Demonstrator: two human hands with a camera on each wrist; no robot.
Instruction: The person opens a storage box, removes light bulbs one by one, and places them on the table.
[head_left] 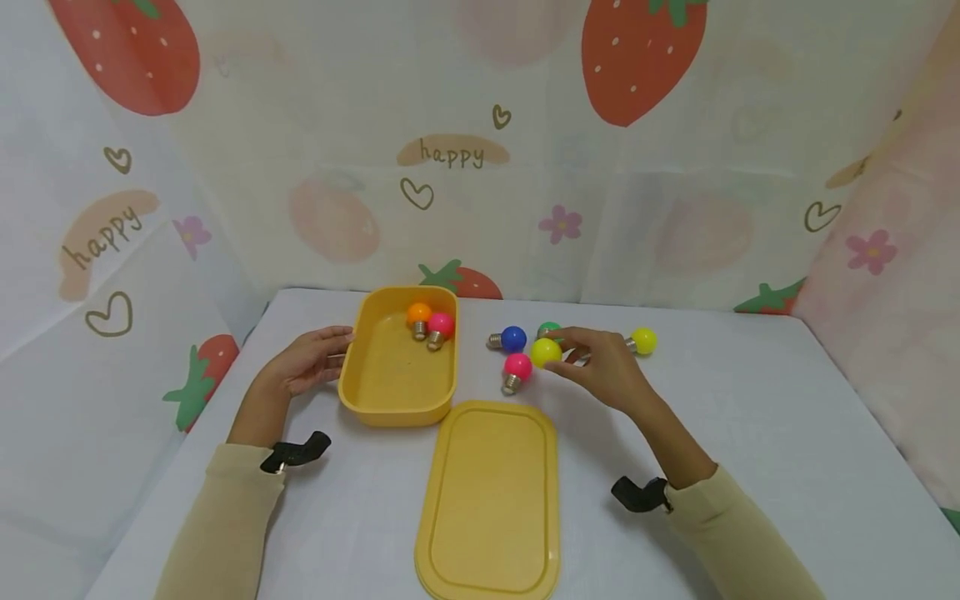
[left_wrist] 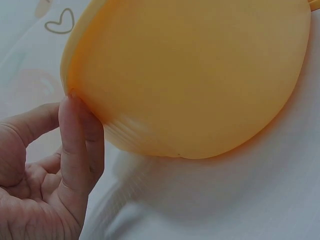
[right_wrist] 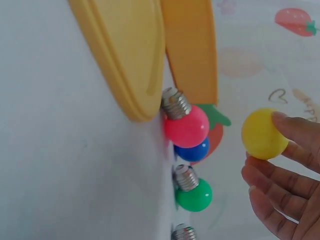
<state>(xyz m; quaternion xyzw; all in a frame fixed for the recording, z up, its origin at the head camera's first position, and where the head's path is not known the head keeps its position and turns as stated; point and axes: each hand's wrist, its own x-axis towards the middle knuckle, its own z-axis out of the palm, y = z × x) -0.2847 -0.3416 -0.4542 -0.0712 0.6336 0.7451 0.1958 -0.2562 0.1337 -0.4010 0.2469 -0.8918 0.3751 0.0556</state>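
Note:
My right hand (head_left: 603, 367) pinches a yellow light bulb (head_left: 546, 353) between thumb and fingers, lifted above the table in the right wrist view; its base is hidden. Close under and beside that hand lie a pink bulb (head_left: 517, 367), a blue bulb (head_left: 513, 338) and a green bulb (head_left: 549, 330), partly covered in the head view. My left hand (head_left: 311, 360) touches the outer left wall of a yellow plastic box (head_left: 397, 415), its fingers extended along it. Inside the box, an orange bulb (head_left: 419, 315) and another pink bulb (head_left: 441, 327) lie at the far right corner.
A flat yellow lid (head_left: 487, 500) lies in front of the box, near its right front corner. Beyond the right hand is another yellow bulb (head_left: 643, 340). A patterned cloth wall (head_left: 465, 217) rises behind the white table (head_left: 750, 417) and along both sides.

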